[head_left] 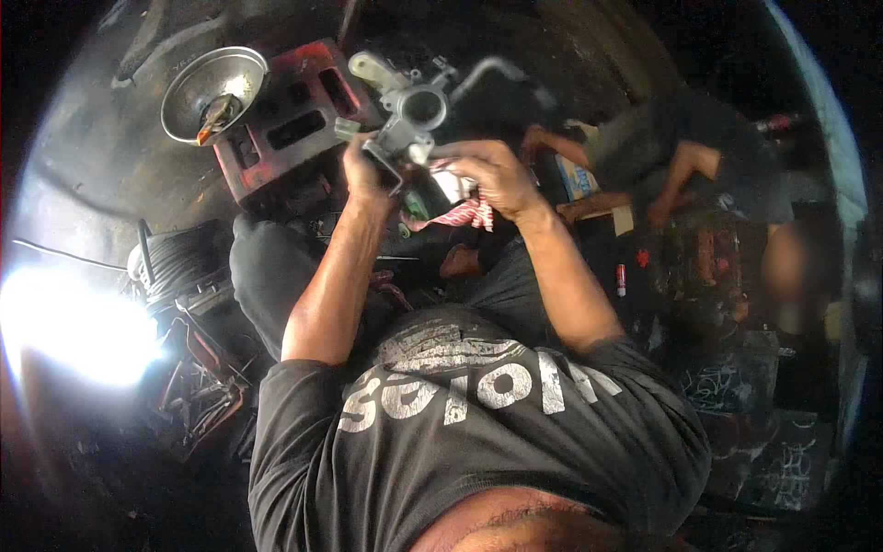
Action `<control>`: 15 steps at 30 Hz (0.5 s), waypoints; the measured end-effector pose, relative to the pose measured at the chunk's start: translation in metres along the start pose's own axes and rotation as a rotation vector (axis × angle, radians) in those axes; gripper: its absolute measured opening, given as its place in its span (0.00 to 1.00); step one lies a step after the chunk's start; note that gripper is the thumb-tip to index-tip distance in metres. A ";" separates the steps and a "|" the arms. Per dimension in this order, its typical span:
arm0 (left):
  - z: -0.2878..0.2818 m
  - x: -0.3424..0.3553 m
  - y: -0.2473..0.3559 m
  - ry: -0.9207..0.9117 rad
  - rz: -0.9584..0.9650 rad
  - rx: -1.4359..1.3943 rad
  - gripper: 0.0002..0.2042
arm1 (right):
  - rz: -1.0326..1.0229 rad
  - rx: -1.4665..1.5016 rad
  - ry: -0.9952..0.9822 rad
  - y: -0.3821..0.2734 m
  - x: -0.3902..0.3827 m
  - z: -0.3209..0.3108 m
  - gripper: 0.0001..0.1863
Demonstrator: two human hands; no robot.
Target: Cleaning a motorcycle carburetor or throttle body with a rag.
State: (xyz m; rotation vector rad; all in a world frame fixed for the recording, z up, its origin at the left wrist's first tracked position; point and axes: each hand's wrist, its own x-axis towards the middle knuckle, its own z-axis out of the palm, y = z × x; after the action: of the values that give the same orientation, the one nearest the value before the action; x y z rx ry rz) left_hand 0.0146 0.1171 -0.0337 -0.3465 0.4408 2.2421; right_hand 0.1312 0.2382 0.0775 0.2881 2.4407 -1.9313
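Note:
Up in front of me is a grey metal throttle body [409, 115] with a round bore, a bracket and a bent pipe. My left hand [365, 175] is closed round its lower left side. A red-and-white striped cloth [455, 213] hangs from my right hand [497, 179], whose bent fingers press it against the lower right of the part. Beneath the cloth, part of the throttle body's underside is hidden.
A metal bowl [189, 97] with a small object inside is at the far left, beside a red crate [294, 129]. Another person's arm [685, 175] reaches in on the right. A red-and-white tube [621, 280] lies on the floor. Tools [198, 382] lie near a bright light at left.

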 end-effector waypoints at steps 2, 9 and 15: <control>0.002 0.002 0.004 -0.042 -0.183 -0.114 0.17 | -0.026 -0.115 0.182 0.010 -0.011 -0.009 0.15; 0.014 -0.026 -0.001 -0.010 -0.298 -0.173 0.17 | -0.082 -0.216 0.376 0.035 -0.015 -0.009 0.12; 0.013 -0.018 -0.006 0.038 -0.264 -0.121 0.18 | -0.105 -0.341 0.282 0.023 -0.015 0.008 0.15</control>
State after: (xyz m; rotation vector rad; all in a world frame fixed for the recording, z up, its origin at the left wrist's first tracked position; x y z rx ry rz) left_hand 0.0296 0.1141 -0.0163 -0.4823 0.2619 2.0106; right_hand 0.1483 0.2339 0.0558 0.4570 2.9633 -1.5566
